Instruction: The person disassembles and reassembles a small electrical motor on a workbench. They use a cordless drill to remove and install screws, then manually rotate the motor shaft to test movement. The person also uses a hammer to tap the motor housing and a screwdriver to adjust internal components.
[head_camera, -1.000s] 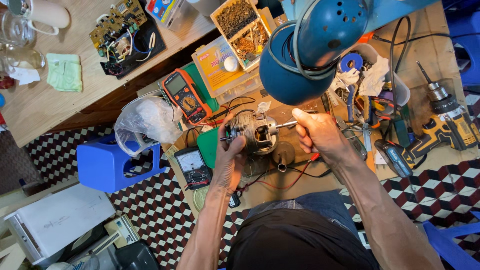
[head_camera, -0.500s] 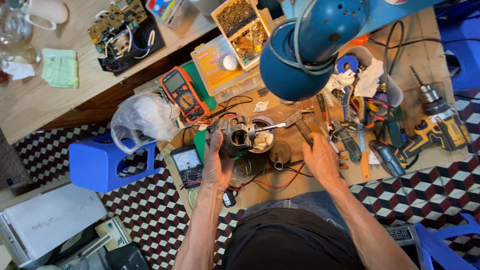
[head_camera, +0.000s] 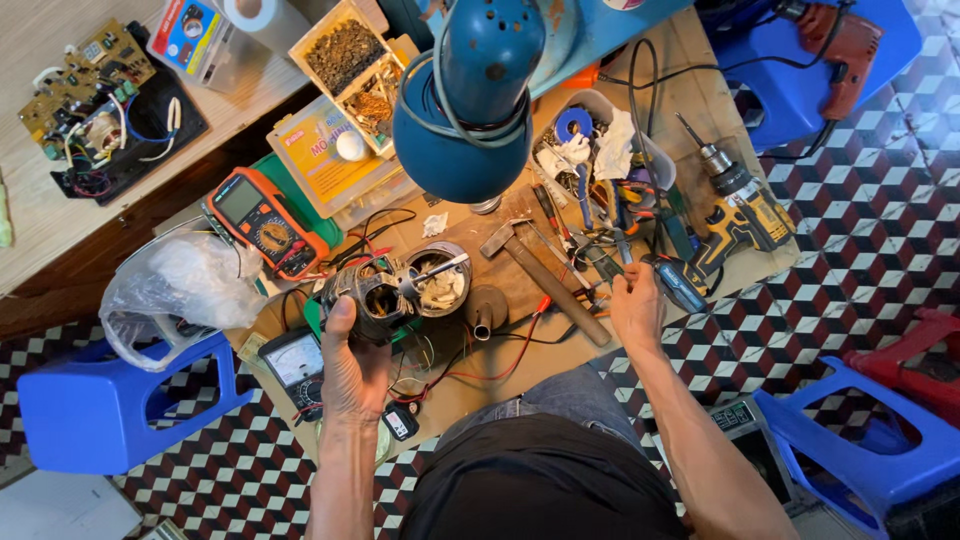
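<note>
My left hand (head_camera: 352, 365) grips a small electric motor (head_camera: 375, 292) with copper windings, held just above the low wooden work board (head_camera: 480, 380). A metal shaft sticks out of the motor to the right, over a round tin (head_camera: 440, 280). My right hand (head_camera: 636, 308) has reached to the right side of the board, its fingers closing on a thin tool in the pile of hand tools (head_camera: 600, 240); what exactly it pinches is hard to make out. A hammer (head_camera: 540, 275) lies between the two hands.
A blue desk lamp (head_camera: 470, 100) hangs over the board's middle. An orange multimeter (head_camera: 262, 220), an analogue meter (head_camera: 296, 362) and a plastic bag (head_camera: 185, 285) lie left. A yellow cordless drill (head_camera: 735, 205) lies right. Blue stools (head_camera: 110, 410) (head_camera: 860, 430) stand on the patterned floor.
My right hand left the motor and moved right to the tool pile. The left hand keeps hold of the motor, which has dropped a little lower and to the left.
</note>
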